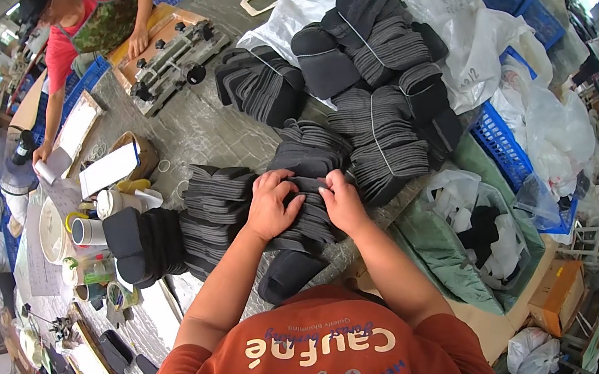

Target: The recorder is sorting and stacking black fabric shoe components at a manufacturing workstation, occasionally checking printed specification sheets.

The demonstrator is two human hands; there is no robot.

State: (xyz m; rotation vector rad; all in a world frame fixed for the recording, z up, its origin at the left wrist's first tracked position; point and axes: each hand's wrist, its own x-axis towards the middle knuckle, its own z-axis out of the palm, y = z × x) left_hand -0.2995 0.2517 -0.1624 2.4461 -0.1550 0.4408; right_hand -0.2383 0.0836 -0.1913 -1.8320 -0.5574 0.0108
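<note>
Close in front of me a row of dark grey, round-ended soft pads (310,226) stands packed together on the table. My left hand (273,205) lies over their left side, fingers bent and closed on the pads. Pressing in from the other side, my right hand (344,203) pinches the top edges of the same pads. More loose pads (311,150) adjoin them on the far side. Left of my left wrist sit further stacks (215,197), and a dark pad pile (291,273) lies nearest my body. The fingertips are partly hidden among the pads.
String-tied pad bundles (380,149) are heaped beyond my hands, partly on white plastic sheeting (464,41). Cups and tubs (90,232) stand at left, near a metal clamp-like fixture (177,66). A co-worker in red (99,14) reaches over the table. A green-lined bin (454,251) is at right.
</note>
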